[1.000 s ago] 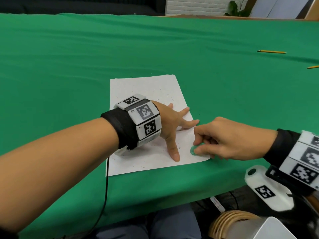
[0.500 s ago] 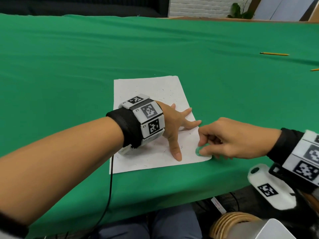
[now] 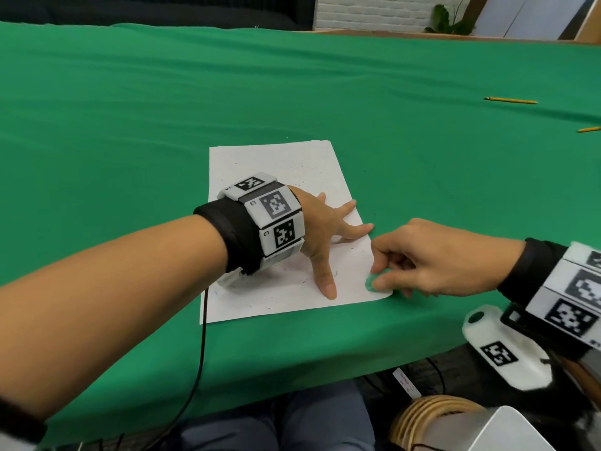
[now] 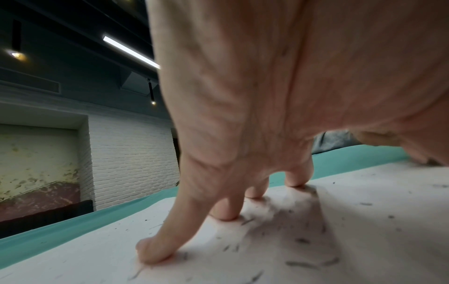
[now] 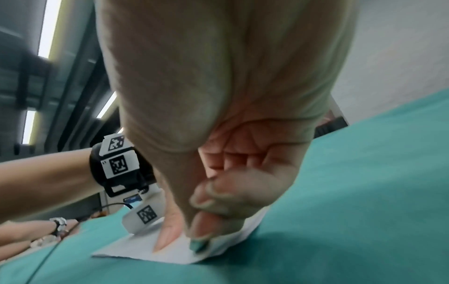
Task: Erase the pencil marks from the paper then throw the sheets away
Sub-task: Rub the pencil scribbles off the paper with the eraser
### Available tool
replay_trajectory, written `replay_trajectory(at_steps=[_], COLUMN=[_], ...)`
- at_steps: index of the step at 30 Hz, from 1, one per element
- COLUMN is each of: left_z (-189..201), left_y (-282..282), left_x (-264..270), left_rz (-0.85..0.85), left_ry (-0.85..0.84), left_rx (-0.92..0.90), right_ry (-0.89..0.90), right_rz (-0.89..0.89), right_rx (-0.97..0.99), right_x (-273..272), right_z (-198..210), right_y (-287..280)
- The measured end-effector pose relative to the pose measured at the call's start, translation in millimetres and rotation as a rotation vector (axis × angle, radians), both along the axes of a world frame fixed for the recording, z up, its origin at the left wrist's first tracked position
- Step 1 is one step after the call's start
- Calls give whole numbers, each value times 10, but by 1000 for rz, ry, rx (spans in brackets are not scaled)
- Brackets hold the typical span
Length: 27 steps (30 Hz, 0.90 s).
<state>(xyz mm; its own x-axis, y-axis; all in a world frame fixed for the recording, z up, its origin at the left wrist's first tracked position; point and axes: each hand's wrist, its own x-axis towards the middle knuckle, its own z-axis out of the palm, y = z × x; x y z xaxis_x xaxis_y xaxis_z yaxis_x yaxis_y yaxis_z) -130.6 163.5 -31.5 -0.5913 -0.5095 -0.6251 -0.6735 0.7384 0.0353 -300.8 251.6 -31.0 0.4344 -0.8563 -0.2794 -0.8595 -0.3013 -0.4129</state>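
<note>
A white sheet of paper [image 3: 279, 164] lies on the green cloth near the table's front edge, strewn with dark eraser crumbs [image 4: 298, 240]. My left hand [image 3: 328, 242] presses flat on it with fingers spread, fingertips [image 4: 150, 251] down on the paper [image 4: 364, 221]. My right hand [image 3: 422, 258] pinches a small green eraser [image 3: 370, 283] against the sheet's near right corner. The right wrist view shows the eraser [image 5: 198, 245] under my fingertips on the paper [image 5: 170, 253].
Two yellow pencils [image 3: 510, 100] [image 3: 588, 129] lie far right on the green table [image 3: 130, 125]. A cable [image 3: 203, 336] runs from my left wrist over the front edge. Below the edge at right is a wicker basket [image 3: 432, 415].
The right hand with the eraser has shifted slightly over the paper's near right corner. The left hand stays pressed on the sheet.
</note>
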Motion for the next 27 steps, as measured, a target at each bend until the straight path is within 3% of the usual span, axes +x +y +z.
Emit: replay_trajectory(at_steps=[2,6,9,13,17,20,27], left_z=[0,5,6,3,-3,2,-15], left_y=[2,7,-2,-3,-7,-1,-18], left_x=[-6,6,-2,2,1,7,8], left_rz=[0,6,7,8,8,6,7], left_ry=[-1,2,-1,-2,0,-1,11], left_rx=[2,3,5,6,8,5,26], right_ry=[25,-36,-25,-60,-29,-39,-79], right_rz=[2,-24,-32,-39,-41,-26,-15], right_rx=[-94,62,-34,92,-24,93,-33], right_x=[-20,-34,-70,-70,-93,-95,-55], right_z=[-6,-5,-17,-4,-36,41,2], right_y=[-4,16,5,19,13,54,-37])
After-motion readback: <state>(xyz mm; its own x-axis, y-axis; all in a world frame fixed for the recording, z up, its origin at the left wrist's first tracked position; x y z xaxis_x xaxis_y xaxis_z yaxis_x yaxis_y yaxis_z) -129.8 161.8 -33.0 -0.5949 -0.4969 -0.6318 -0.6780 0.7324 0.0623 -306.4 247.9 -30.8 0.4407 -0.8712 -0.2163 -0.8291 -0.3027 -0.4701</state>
